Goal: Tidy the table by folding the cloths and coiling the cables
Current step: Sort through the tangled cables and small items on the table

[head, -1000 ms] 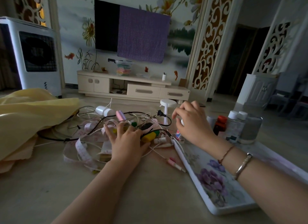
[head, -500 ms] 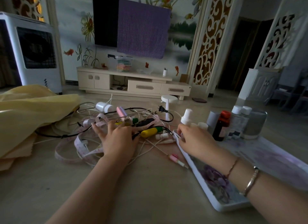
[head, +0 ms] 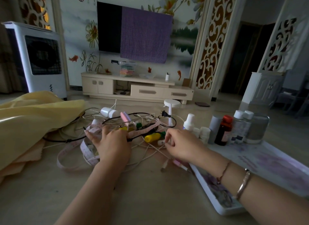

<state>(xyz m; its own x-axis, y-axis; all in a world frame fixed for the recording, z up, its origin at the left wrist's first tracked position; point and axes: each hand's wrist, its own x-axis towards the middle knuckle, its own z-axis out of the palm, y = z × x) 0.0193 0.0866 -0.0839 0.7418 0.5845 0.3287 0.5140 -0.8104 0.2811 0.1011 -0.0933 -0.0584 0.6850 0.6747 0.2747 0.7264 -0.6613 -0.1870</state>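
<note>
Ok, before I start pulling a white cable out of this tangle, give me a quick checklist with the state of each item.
1. Left hand pressing the cable pile flat: ok.
2. Right hand pinching one white cable: cannot tell.
3. Cable free of the black cord and measuring tape: not ok, all interlaced.
4. Bottles clear of the pull: not ok, right beside it.
5. Yellow cloth off the cables: not ok.

Both forearms are showing bare, with no sleeves reaching into view. The right wrist is wearing a thin reddish-brown cord bracelet (head: pixel 224 170) and, just behind it, a slim metallic bangle (head: pixel 243 184). The left wrist is wearing nothing.
</note>
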